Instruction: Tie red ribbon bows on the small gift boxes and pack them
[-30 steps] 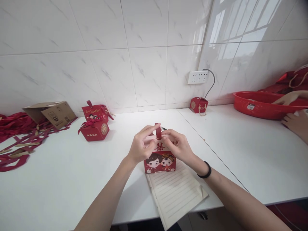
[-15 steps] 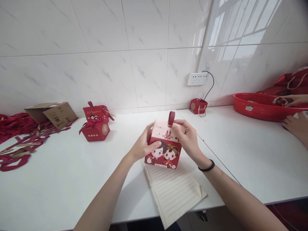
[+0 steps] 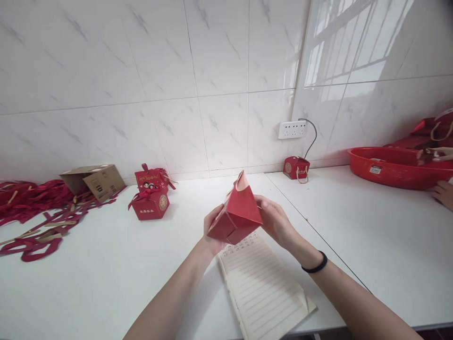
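Observation:
A red paper gift box point(image 3: 239, 215) is held up above the counter, its plain red base and side facing me and a pale flap curling at the top. My left hand point(image 3: 214, 231) grips it from the left and below, with the fingertips partly hidden. On the right, my right hand point(image 3: 279, 224) is closed against the box's side, some fingers out of sight behind it. Beneath lies an open lined notebook point(image 3: 264, 283) with handwriting near its top.
Two finished red boxes point(image 3: 150, 205) stand at left, near a cardboard box point(image 3: 102, 182) and a heap of red ribbons point(image 3: 38, 200). A small red box point(image 3: 296, 167) sits below a socket strip point(image 3: 292, 129). Another person's hand point(image 3: 442, 193) is by a red basin point(image 3: 396, 174).
The gift box has been turned over, so its printed couple, white top and ribbon loop no longer show. My right hand has moved from the loop to the box's side.

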`<state>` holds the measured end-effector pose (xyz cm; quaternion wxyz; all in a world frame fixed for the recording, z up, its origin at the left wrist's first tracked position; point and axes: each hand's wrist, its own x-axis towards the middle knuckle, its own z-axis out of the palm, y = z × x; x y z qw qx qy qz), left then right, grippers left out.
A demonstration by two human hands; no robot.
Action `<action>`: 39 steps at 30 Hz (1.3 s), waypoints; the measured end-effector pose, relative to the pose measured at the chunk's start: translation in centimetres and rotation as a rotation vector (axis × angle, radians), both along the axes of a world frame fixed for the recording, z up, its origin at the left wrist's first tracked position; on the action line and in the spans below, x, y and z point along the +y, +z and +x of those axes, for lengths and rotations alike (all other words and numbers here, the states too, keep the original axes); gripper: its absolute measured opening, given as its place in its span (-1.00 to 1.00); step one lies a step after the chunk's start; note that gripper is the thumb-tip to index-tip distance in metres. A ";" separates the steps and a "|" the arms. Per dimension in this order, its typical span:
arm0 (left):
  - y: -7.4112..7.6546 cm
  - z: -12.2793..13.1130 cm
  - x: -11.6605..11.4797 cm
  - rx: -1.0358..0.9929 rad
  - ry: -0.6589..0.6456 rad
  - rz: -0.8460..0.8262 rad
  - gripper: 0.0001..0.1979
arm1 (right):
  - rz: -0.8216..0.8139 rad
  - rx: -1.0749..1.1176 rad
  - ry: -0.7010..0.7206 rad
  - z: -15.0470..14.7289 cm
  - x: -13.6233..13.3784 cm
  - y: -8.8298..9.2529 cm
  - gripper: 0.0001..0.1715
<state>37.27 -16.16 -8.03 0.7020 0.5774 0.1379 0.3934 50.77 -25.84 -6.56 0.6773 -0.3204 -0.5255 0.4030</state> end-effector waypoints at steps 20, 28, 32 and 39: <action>2.1 -0.9 0.2 0.188 -0.158 -0.615 -0.77 | -0.520 0.559 0.446 1.9 1.9 -1.6 -0.80; 1.8 -0.9 0.5 0.212 -0.159 -0.593 -0.82 | -0.488 0.545 0.388 1.7 1.8 -1.3 -0.75; 1.5 -0.9 0.6 0.217 -0.170 -0.575 -0.83 | -0.515 0.492 0.340 1.5 1.5 -1.0 -0.74; 2.6 -0.7 0.2 0.012 -0.097 -0.416 -0.69 | -0.482 -0.514 -0.567 4.2 2.0 -2.0 -0.38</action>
